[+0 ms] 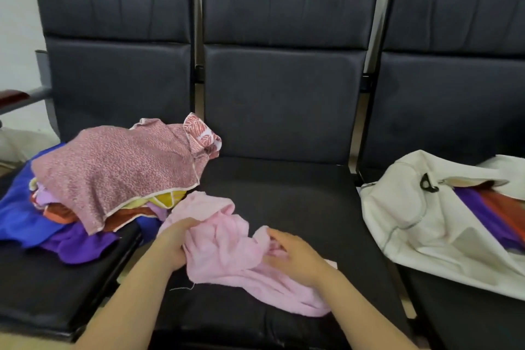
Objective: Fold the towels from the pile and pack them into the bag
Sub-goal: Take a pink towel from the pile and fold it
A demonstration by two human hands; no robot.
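Note:
A crumpled light pink towel [227, 250] lies on the middle black seat [298, 196]. My left hand [173, 241] grips its left side, fingers closed in the cloth. My right hand [295, 256] holds the right part, pinching a fold near the top. On the left seat stands the pile of towels [113, 173]: a speckled pink one on top, then yellow, orange, purple and blue ones under it. The cream bag [420, 224] lies open on the right seat, with purple and orange folded towels [494, 207] showing inside.
Three black padded chairs stand in a row with backrests behind. A gap runs between the left seat [56, 287] and the middle one. A wooden armrest [14, 96] sticks out at far left. A black clip [427, 182] hangs on the bag.

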